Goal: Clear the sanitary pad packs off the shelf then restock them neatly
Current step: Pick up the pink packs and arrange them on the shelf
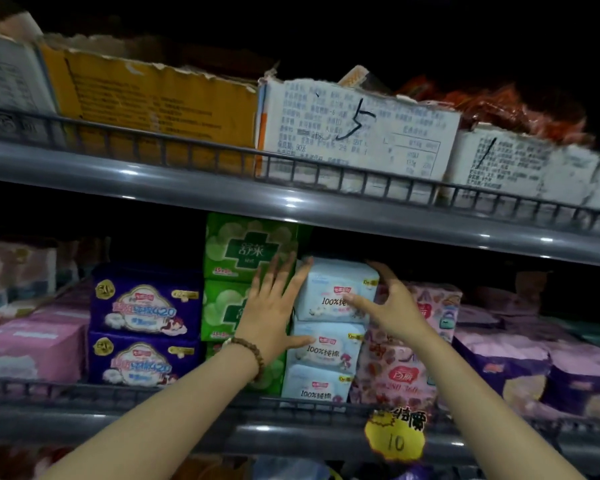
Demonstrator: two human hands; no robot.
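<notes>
Head camera looks up along both my forearms to the blue stack (326,344), which I take as my mark. Nearest me, below and a little right of it, a yellow price tag (395,434) hangs on the front rail of the shelf (153,396).

My left hand (272,306), bead bracelet (250,351) at the wrist, lies flat against the left side of the stack. Its fingers (284,271) are straight and released, and the thumb reaches across the second pack. My right hand (390,306) is at the stack's upper right. Its fingers (378,271) hook over the corner of the top blue pack (326,282) and the thumb presses its front, so I read that hand as grasping this pack.

The top blue pack sits on two more of its kind, three high, at the shelf front. Green packs (243,251) touch the stack's left, with purple packs (146,306) beyond them. Pink flowered packs (395,372) press on its right.

I cannot tell whether this pack is coming off or being settled. Either way, I judge the flat left hand should brace the lower two while the right hand moves only the top one. Draw it straight toward me rather than upward, because the upper shelf (291,202) sits close above. The wrappers look soft and slick, so a firm pinch at the corner should beat a squeeze in the middle. Keep the green packs from leaning into any gap. Farthest back, above the stack, worn cartons (354,133) line the upper shelf.
</notes>
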